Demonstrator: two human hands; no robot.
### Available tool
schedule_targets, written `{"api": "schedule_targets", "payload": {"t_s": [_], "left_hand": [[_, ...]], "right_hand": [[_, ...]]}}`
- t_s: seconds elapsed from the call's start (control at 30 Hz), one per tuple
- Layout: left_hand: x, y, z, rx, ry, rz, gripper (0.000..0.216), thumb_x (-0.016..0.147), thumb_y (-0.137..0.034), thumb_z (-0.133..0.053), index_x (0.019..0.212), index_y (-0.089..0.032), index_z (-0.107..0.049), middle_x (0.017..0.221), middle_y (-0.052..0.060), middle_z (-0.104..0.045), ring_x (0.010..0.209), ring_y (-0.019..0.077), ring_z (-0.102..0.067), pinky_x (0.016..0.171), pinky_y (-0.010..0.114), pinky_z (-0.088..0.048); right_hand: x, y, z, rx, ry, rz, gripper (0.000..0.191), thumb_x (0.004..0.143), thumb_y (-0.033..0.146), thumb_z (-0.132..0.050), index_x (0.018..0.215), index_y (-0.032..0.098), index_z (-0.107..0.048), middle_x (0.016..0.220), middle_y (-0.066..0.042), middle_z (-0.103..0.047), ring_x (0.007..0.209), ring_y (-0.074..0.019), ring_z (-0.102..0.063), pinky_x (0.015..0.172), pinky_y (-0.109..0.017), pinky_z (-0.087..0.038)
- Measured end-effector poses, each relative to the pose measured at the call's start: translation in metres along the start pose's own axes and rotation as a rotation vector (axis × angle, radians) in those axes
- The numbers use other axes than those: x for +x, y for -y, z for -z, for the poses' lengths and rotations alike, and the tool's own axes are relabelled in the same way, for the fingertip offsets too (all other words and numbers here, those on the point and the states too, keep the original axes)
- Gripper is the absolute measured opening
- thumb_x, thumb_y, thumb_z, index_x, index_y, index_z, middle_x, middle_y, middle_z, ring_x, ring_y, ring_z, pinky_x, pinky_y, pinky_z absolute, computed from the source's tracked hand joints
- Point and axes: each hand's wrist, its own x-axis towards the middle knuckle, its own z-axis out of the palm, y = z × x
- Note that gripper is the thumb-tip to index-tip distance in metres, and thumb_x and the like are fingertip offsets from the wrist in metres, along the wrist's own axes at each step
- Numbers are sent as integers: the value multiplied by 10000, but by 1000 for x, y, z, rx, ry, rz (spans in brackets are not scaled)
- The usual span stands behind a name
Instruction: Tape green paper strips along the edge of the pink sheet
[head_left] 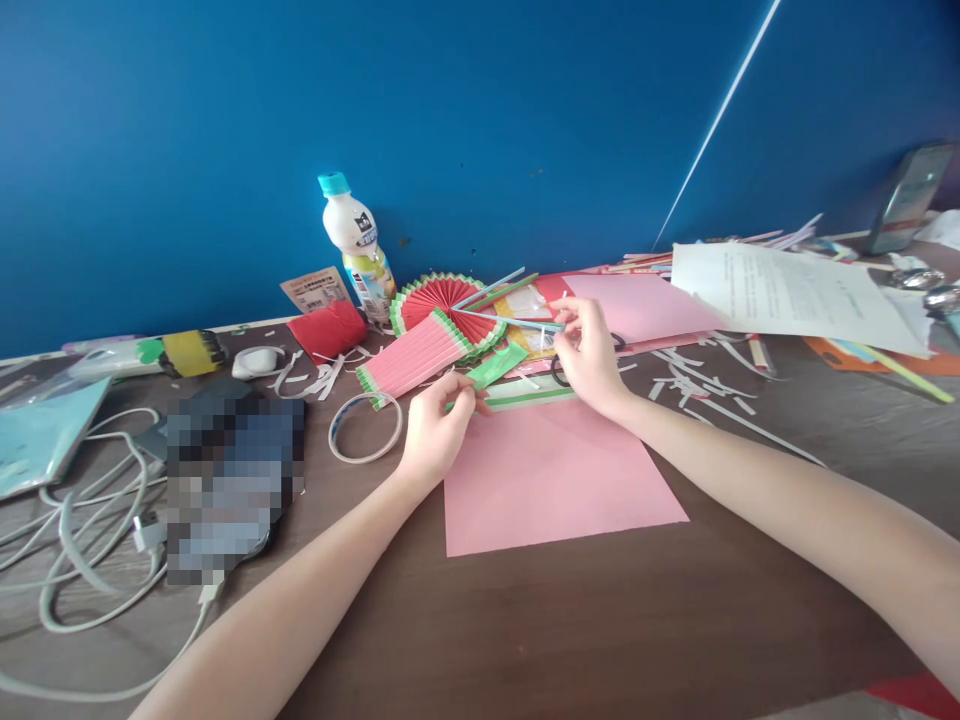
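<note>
A pink paper sheet (555,480) with a green-and-white band (529,395) along its far edge lies on the table in front of me. My left hand (442,425) is closed at the band's left end, fingertips partly hidden. Just beyond these fingers is a bright green strip (499,365). Above the band's right end, my right hand (589,358) has its thumb and fingers together in a pinch; what they hold is unclear. A light blue stick (502,321) ends by these fingertips. Behind lie a pleated watermelon-patterned paper fan (431,297) and a pleated pink piece (412,355).
A tape roll (332,430) lies left of my left hand. Farther left are a blurred-out dark device (232,480) and coiled white cables (71,530). A bottle (352,235) stands by the blue wall. Paper scraps (701,385) and a printed sheet (787,290) lie right.
</note>
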Motion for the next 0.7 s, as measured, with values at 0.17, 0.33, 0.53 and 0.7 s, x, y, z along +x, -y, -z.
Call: {"api": "schedule_targets", "payload": {"t_s": [0.17,0.33,0.53,0.7], "left_hand": [[-2,-2,1,42,14,-55,162,783,-227,-428,682,-182,-548,648,1,-677,699,153,-583,692,256,-438],[-4,-3,1,-2,62,-52,183,790,-259,-457,738,-165,-606,684,23,-696,697,165,-601,632,254,-458],[-4,-1,3,-63,182,-30,338,837,-323,-410,784,-148,-694,727,38,-715,729,177,-627,673,260,-471],[3,4,3,-124,60,42,383,856,-365,-388,895,-131,-689,773,40,-715,796,191,-632,729,271,-468]], "right_hand": [[-10,23,4,224,440,48,390,753,103,-450,1125,194,-520,692,12,-609,606,-132,-542,586,-279,-426],[-11,28,2,514,649,-163,389,774,138,-432,1142,164,-553,839,-48,-692,668,-146,-629,586,-284,-456],[-12,36,8,515,557,-120,342,791,144,-430,1062,174,-637,945,-62,-696,799,-166,-627,664,-313,-475],[-24,53,14,271,498,285,388,830,93,-385,1088,237,-637,973,-39,-658,953,-170,-562,849,-382,-437]]}}
